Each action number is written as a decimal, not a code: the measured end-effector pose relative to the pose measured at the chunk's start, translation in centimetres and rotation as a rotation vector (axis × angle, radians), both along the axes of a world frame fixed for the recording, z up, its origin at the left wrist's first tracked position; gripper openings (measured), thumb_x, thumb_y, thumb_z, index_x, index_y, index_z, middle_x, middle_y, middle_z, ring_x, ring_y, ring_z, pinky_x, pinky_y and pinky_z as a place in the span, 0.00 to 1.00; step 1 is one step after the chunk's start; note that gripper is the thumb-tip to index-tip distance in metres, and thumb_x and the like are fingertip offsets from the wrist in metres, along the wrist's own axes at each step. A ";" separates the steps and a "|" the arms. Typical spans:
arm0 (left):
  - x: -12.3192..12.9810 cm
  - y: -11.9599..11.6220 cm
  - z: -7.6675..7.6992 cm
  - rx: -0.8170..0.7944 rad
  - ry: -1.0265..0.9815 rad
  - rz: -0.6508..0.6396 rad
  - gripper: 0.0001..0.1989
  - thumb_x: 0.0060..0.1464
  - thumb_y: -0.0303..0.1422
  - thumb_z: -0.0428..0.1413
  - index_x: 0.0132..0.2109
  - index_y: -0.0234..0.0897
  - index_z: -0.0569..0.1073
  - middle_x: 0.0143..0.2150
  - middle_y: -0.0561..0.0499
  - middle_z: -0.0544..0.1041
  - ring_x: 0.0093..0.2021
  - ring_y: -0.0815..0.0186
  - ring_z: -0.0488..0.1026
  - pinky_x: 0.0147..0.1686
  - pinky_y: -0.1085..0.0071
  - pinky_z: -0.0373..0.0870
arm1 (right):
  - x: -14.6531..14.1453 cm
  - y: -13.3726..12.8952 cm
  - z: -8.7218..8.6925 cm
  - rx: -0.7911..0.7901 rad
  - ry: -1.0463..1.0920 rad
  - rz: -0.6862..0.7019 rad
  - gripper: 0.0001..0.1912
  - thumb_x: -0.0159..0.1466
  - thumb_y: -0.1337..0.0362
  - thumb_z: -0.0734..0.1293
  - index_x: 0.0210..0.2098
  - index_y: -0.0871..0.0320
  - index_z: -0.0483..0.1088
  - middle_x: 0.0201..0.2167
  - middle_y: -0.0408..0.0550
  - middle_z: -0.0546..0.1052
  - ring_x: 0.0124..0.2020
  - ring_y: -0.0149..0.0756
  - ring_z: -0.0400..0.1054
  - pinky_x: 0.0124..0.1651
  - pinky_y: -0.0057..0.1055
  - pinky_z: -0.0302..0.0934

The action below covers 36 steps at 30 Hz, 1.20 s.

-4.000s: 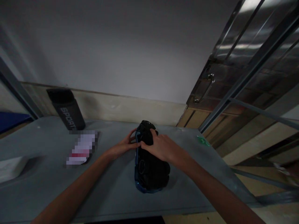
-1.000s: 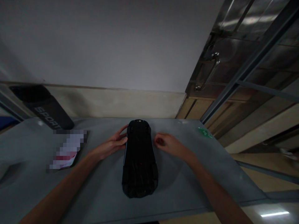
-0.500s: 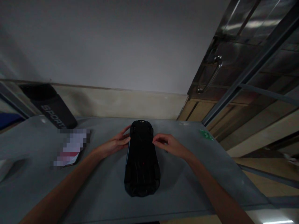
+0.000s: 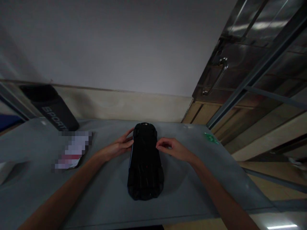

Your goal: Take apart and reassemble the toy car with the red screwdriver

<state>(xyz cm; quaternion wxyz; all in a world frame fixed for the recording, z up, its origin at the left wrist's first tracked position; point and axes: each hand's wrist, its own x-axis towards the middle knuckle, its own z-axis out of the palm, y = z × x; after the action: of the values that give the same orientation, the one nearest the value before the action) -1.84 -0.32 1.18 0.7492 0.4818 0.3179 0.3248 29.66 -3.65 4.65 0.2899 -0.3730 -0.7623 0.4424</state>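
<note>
A black toy car [image 4: 145,159] lies upside down on the grey table, its dark underside facing up and a small red spot on it. On the car's left side rests my left hand [image 4: 122,143], the thumb along the edge and the fingers reaching behind the side. My right hand [image 4: 171,148] is at the opposite edge, thumb and index fingertips pinched together close to the car. Whatever is between those fingertips, if anything, is too small to make out.
A dark bottle-like object marked SPORTS [image 4: 54,110] stands back left, beside a blurred flat item [image 4: 74,150]. A small green packet [image 4: 211,138] lies near the right edge of the grey table [image 4: 100,195]. Behind is a pale wall; a metal-handled door [image 4: 217,76] is at right.
</note>
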 end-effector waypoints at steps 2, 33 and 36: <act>0.0 -0.1 0.1 0.001 -0.002 -0.006 0.50 0.62 0.38 0.67 0.80 0.54 0.48 0.75 0.44 0.69 0.75 0.48 0.64 0.69 0.55 0.64 | 0.0 0.1 -0.2 -0.009 -0.002 -0.007 0.14 0.71 0.50 0.69 0.41 0.54 0.77 0.37 0.45 0.78 0.39 0.36 0.71 0.46 0.35 0.67; 0.1 -0.3 0.6 -0.001 0.026 0.000 0.52 0.59 0.42 0.70 0.80 0.54 0.49 0.74 0.45 0.70 0.74 0.48 0.64 0.69 0.55 0.62 | -1.5 0.3 -1.8 -0.142 0.203 -0.076 0.12 0.63 0.56 0.72 0.35 0.51 0.64 0.30 0.37 0.64 0.30 0.33 0.58 0.36 0.33 0.54; 0.1 -0.3 0.6 0.005 0.028 -0.004 0.53 0.58 0.42 0.70 0.80 0.54 0.49 0.73 0.44 0.71 0.74 0.47 0.64 0.69 0.54 0.62 | -1.7 0.1 -1.8 -0.151 0.203 -0.080 0.11 0.61 0.58 0.71 0.35 0.51 0.64 0.30 0.37 0.63 0.30 0.33 0.58 0.35 0.33 0.53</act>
<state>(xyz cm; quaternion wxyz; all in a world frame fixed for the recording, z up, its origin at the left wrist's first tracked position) -1.72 -0.62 1.82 0.7443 0.4887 0.3264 0.3172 27.97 -3.50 2.86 0.3543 -0.3772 -0.6781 0.5219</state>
